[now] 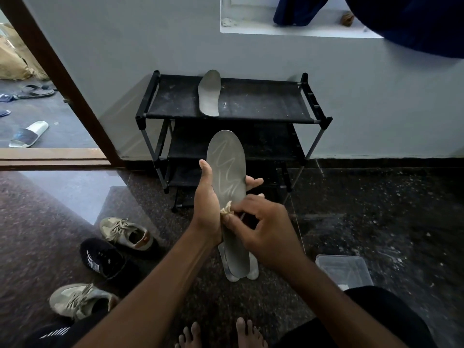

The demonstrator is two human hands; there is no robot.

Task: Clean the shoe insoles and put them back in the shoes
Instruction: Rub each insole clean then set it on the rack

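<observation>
Pointing toe-up — insole (227,159) in left hand (206,212), long axis near upright.

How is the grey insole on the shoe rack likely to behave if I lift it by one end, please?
Probably light: the grey insole looks thin. Likely bendy, since its far end seems to curve up against the wall. Yet hardly floppy: the similar insole in the left hand stands upright above the grip.

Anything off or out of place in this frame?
Nothing spilled or broken. A spare insole lies on the rack top, its tip curled up against the wall. The held insole in the left hand bears a zigzag streak, probably from the cloth pinched in the right hand.
</observation>
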